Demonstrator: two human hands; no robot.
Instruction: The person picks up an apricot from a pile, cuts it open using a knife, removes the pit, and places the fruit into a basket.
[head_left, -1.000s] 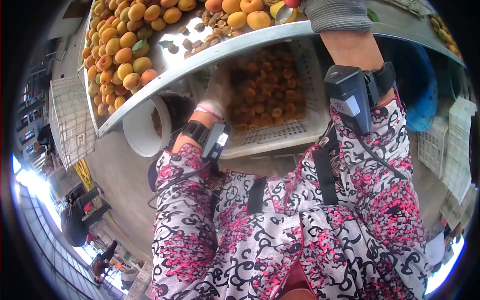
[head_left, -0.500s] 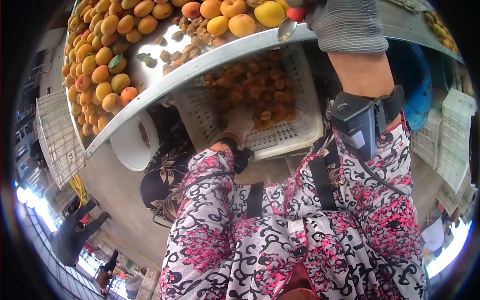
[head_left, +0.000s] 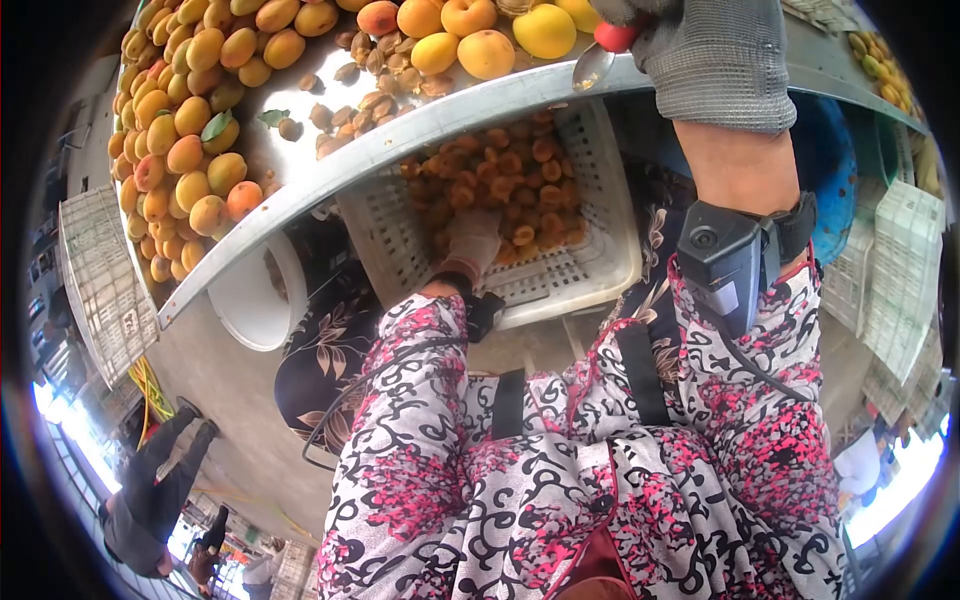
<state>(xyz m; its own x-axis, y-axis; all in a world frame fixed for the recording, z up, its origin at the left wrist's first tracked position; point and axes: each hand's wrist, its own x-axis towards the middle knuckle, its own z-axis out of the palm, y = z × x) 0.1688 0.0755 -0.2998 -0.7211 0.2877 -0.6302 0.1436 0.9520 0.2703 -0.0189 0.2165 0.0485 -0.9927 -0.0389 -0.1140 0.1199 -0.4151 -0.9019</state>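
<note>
My right hand [head_left: 715, 65], in a grey knit glove, is closed around a spoon [head_left: 592, 70] with a red handle at the metal table edge. The bowl of the spoon points down and left, with bits of pulp on it. Beside it on the table are large yellow apricots [head_left: 487, 54]. Below the edge, my left hand [head_left: 474, 240], in a pale glove, reaches down into a white plastic crate [head_left: 618, 250]. It touches the heap of apricot halves [head_left: 490, 170] there. Its fingers are hidden in the shade and among the fruit.
Whole apricots [head_left: 185, 155] are piled at the table's left, with brown pits [head_left: 365, 115] nearby. A white bucket [head_left: 250, 310] stands under the table, left of the crate. At right are a blue tub [head_left: 830, 170] and stacked crates [head_left: 905, 270]. A person [head_left: 150, 500] is behind at lower left.
The view has shifted slightly, and my right hand with the spoon sits a little farther right. My left hand remains in the crate. The person in the background has changed position.
</note>
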